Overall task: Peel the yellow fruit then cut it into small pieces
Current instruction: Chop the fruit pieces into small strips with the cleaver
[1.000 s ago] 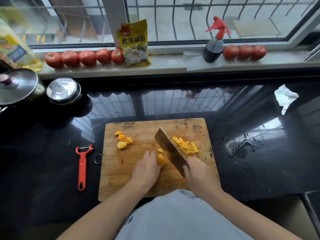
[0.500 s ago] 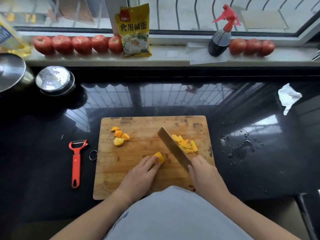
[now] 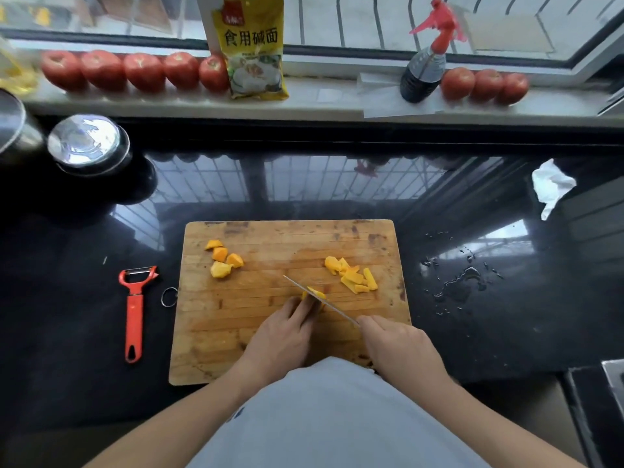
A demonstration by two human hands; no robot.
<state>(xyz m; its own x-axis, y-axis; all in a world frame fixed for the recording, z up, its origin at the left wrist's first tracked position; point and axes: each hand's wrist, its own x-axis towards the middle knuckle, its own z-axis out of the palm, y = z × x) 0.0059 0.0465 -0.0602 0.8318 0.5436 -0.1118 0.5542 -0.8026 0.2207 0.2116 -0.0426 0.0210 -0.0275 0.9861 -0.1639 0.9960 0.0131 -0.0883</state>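
Between both hands (image 3: 283,336), yellow fruit (image 3: 315,293)

Single head-worn wide-angle view, looking forward and steeply down from above the person's torso. Cutting board (image 3: 290,332) sits near, centre frame, on the black table (image 3: 506,332); windowsill (image 3: 320,103) runs along the top edge, farther off. Edges bend with lens distortion.

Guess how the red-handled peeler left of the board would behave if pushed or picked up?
The peeler lies flat on the glossy black counter, so a push would probably slide it rather than roll it. It looks rigid and slim, likely light. Its wider head end may make it swing when nudged off-centre.
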